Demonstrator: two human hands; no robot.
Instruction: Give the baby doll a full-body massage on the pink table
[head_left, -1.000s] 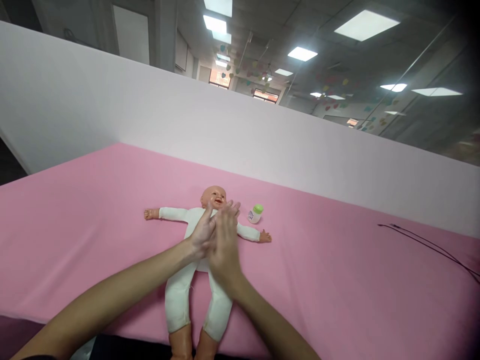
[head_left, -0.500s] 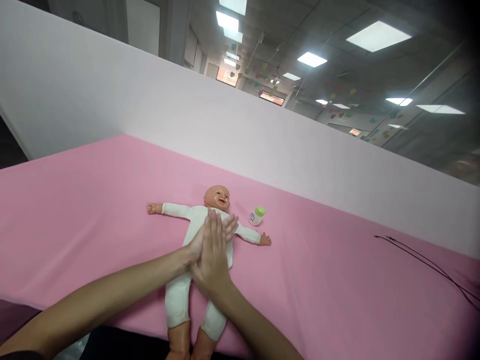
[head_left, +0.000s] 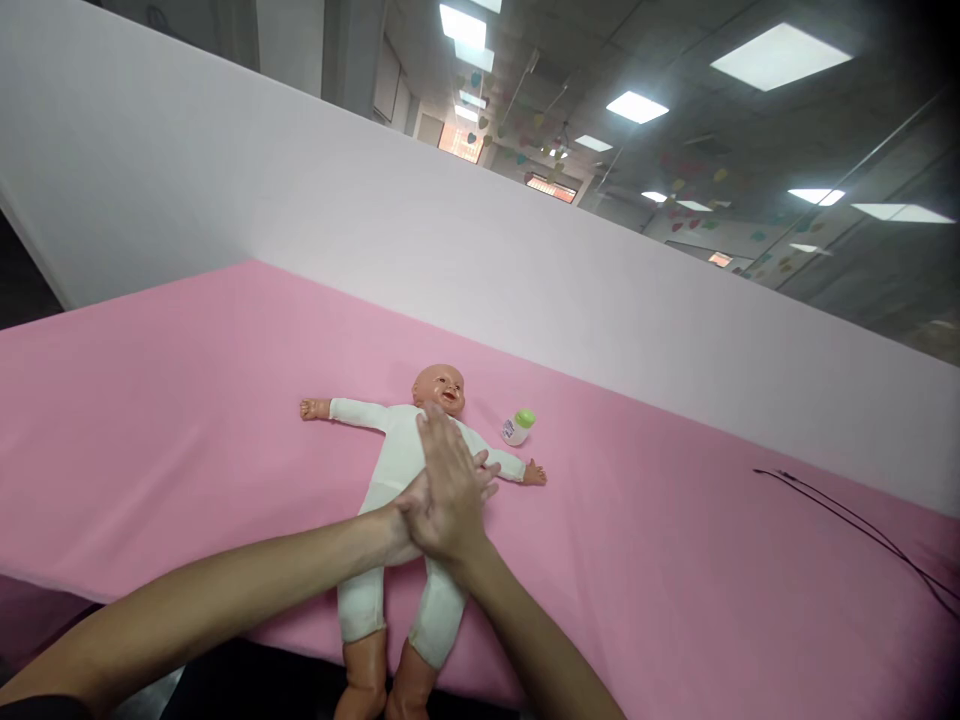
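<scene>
A baby doll (head_left: 397, 450) in a white cloth body lies face up, with its arms spread and its legs toward me. Above its torso my two hands are pressed palm to palm. My right hand (head_left: 452, 495) lies over the left, its fingers stretched out together and pointing toward the doll's head. Crossing beneath it, my left hand (head_left: 414, 503) has its fingertips sticking out on the right side. Neither hand appears to hold an object. A small bottle with a green cap (head_left: 518, 427) is beside the doll's head, close to its outstretched arm.
Pink cloth (head_left: 637, 560) covers the table. A pale partition (head_left: 525, 270) rises along its far side. On the right lies a thin black cable (head_left: 847, 515). Ceiling lights and hanging coloured shapes show beyond the partition.
My right hand has turned and slid across the left, with its fingers now tilting leftward. The left hand's fingertips show farther right and lower. The doll and bottle stay in place.
</scene>
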